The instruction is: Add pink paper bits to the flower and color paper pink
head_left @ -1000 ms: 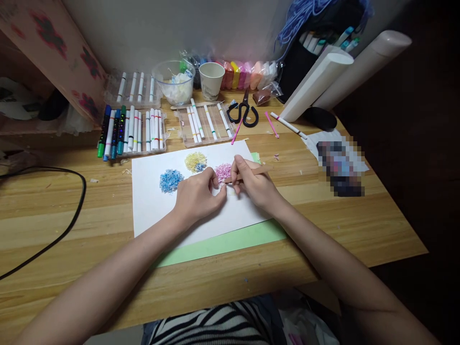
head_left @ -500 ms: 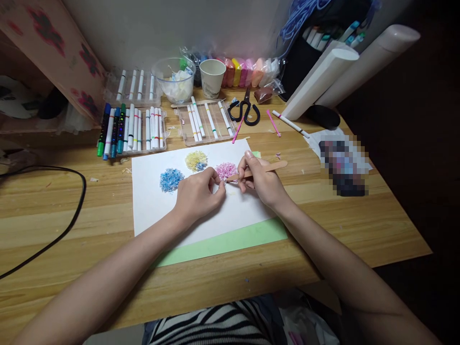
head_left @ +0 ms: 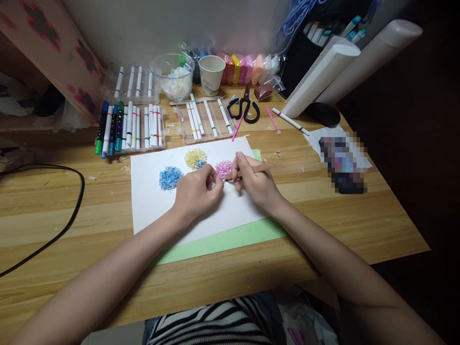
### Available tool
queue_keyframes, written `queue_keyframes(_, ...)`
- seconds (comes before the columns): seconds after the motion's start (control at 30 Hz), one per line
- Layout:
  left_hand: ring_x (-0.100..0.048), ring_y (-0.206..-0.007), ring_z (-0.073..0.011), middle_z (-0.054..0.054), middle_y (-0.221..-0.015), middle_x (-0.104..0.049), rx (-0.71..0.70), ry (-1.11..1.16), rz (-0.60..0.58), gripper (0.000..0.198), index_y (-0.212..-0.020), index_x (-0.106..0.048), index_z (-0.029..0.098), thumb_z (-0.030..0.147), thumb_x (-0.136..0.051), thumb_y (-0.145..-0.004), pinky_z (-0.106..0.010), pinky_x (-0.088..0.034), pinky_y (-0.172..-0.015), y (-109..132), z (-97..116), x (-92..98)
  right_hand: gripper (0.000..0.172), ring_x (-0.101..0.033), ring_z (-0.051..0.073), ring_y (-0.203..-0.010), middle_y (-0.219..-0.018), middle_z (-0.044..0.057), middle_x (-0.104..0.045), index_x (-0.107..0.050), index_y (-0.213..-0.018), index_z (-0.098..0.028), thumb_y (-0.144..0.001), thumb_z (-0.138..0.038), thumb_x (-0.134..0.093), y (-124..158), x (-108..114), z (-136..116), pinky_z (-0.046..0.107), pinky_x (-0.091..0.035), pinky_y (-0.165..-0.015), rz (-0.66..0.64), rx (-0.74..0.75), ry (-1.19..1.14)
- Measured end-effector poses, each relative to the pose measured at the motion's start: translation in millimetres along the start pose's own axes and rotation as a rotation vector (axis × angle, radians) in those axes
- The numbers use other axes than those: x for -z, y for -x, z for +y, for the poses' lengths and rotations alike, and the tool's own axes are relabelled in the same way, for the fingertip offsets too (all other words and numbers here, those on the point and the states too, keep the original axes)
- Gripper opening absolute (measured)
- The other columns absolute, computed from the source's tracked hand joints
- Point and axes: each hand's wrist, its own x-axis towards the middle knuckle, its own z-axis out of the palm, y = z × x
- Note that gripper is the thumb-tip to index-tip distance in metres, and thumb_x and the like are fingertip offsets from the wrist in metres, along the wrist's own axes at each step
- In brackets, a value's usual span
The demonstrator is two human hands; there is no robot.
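- Holding a wooden stick [head_left: 265, 167], the right hand [head_left: 256, 181] is pointing its tip at the lower edge of the pink shreds [head_left: 223, 168].
- The left hand [head_left: 197, 192] is curling narrow beside them; whether it is pinching anything, I cannot tell.
- The shreds are lying on white paper [head_left: 153, 211].

The person wears a knitted-looking top [head_left: 215, 323] with bold black and white stripes that curve across the front (fine ribbing shows in it near the bottom edge of the view), and blue-grey cloth [head_left: 272, 311] appears at either side of it. Both forearms [head_left: 118, 268] are bare and slender; the left hand [head_left: 197, 190] and right hand [head_left: 256, 184] are bare too, with slim fingers.
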Motion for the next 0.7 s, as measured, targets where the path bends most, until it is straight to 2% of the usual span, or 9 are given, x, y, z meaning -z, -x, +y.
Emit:
queue_keyframes(0.17, -0.047, -0.052, -0.0104, 0.003, -0.056, -0.054, 0.012, 0.030, 0.011, 0.014, -0.067, -0.053, 0.018, 0.026, -0.051, -0.079, -0.024, -0.030, -0.053, -0.8, -0.1, 0.1, 0.048, -0.045, 0.008, -0.040, -0.043, -0.006, -0.043, -0.050, -0.064, -0.019, -0.094, -0.053, -0.035, 0.1, 1.6, -4.3, 0.022, -0.037, -0.046, -0.015, 0.016, 0.011)
queue_keyframes(0.37, -0.046, -0.052, -0.0103, 0.003, -0.057, -0.055, 0.022, 0.062, 0.014, 0.014, -0.066, -0.051, 0.018, 0.025, -0.050, -0.078, -0.024, -0.030, -0.054, -0.7, -0.2, 0.3, 0.051, -0.044, 0.008, -0.038, -0.042, -0.006, -0.043, -0.048, -0.059, -0.019, -0.095, -0.053, -0.033, 1.3, 10.3, -8.0, 0.023, -0.035, -0.046, 0.032, 0.033, -0.034)
queue_keyframes(0.7, -0.045, -0.052, -0.0103, 0.003, -0.056, -0.053, 0.021, 0.064, 0.018, 0.016, -0.063, -0.048, 0.018, 0.025, -0.049, -0.078, -0.024, -0.029, -0.054, -1.3, -0.7, 0.3, 0.047, -0.043, 0.008, -0.040, -0.044, -0.006, -0.043, -0.048, -0.063, -0.019, -0.096, -0.049, -0.034, 5.5, 6.3, -4.9, 0.022, -0.036, -0.046, -0.038, 0.023, 0.007)
